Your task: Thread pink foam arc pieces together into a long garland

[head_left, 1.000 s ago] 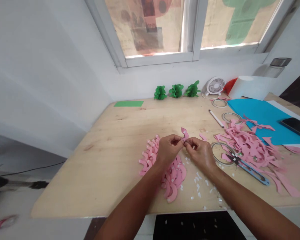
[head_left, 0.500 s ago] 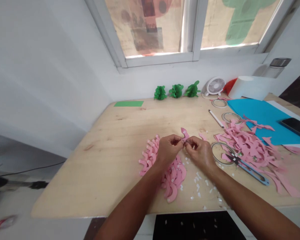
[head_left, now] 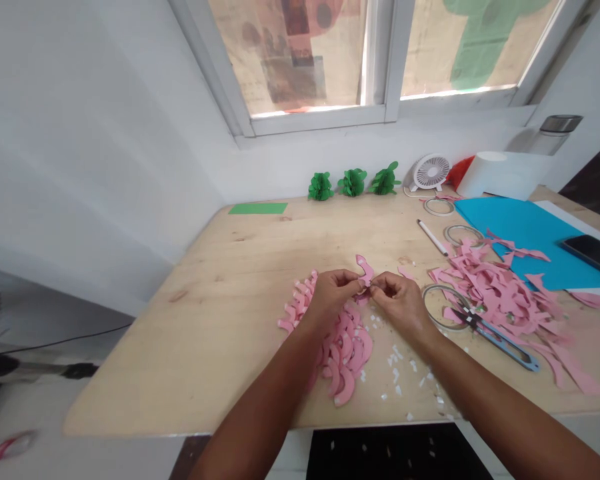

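Note:
Over the desk, my left hand [head_left: 331, 298] pinches a curved pink paper piece [head_left: 365, 268], which sticks up above the fingertips. My right hand [head_left: 400, 301] is closed in a pinch at the lower part of that piece, its fingertips almost meeting the left ones. What lies between the right fingertips is too small to make out. Beneath and around the left hand lies a cluster of similar pink paper arcs [head_left: 347, 357], several with pale patches at their ends. Small white scraps [head_left: 396, 373] are scattered below the right hand.
Right of my hands lie a utility knife [head_left: 505, 343], a tape roll [head_left: 425, 313] and a heap of pink paper offcuts [head_left: 505, 287]. Farther back are a white pen [head_left: 433, 237], blue sheets [head_left: 510, 213], a phone [head_left: 593, 257], a small fan [head_left: 431, 172] and green paper figures [head_left: 352, 182].
The pink piece has shifted slightly left and turned in my left fingers, showing more of its face. My right hand stays close beside it, nearly in place.

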A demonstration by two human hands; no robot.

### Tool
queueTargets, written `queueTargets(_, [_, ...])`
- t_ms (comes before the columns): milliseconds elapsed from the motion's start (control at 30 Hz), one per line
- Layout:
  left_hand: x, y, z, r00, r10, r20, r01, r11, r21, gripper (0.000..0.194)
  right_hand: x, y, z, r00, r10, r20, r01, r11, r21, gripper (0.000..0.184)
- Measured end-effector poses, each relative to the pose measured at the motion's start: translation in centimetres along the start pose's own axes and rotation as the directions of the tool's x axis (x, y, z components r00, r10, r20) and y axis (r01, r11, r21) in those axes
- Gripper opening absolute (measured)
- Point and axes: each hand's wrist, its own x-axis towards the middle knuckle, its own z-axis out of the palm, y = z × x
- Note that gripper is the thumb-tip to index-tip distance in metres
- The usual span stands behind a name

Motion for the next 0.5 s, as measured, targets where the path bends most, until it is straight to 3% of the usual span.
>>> queueTargets(233, [0.14,-0.22,-0.3,1.0,-0.006,0.013,0.006,1.0,-0.011,0.011,0.01,0.0,-0.1,1.0,0.005,0.03,-0.007,0.999,0.042,0.011])
queueTargets(500, [0.18,-0.12,-0.11,0.997,0.069,-0.028,-0.066,0.993,0.095,0.01,0.03,0.28,-0.17,0.997,0.054,0.059,-0.059,0.995,0.079,0.018])
